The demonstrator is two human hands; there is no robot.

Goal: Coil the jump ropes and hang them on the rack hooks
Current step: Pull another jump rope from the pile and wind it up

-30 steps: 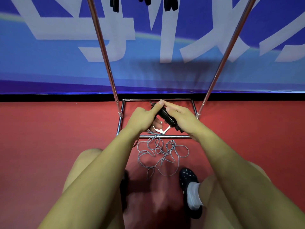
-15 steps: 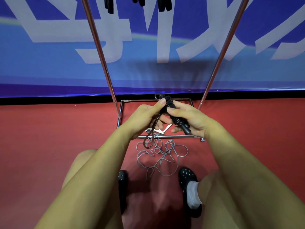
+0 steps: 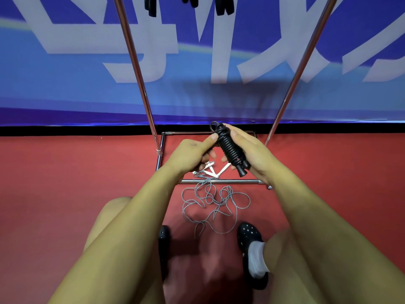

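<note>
A black jump rope (image 3: 230, 148), its cord wound tightly round its handles, is in front of me above the rack base. My right hand (image 3: 252, 152) holds the bundle from the right, fingers wrapped behind it. My left hand (image 3: 192, 153) pinches the bundle's upper end, where a small loop sticks out. On the red floor lies a grey jump rope (image 3: 214, 205) in a loose tangle, its white handles (image 3: 217, 171) beneath my hands. Black rope ends (image 3: 221, 6) hang from the rack at the top edge.
Two slanted chrome rack poles (image 3: 135, 69) (image 3: 300, 64) rise from a rectangular chrome base frame (image 3: 219, 181) on the red floor. A blue banner wall stands close behind. My knees and black shoes (image 3: 249, 235) flank the grey rope.
The dangling loop of black cord has been wound up tight onto the handles. The bundle now stands more upright, and both hands have shifted slightly up and right.
</note>
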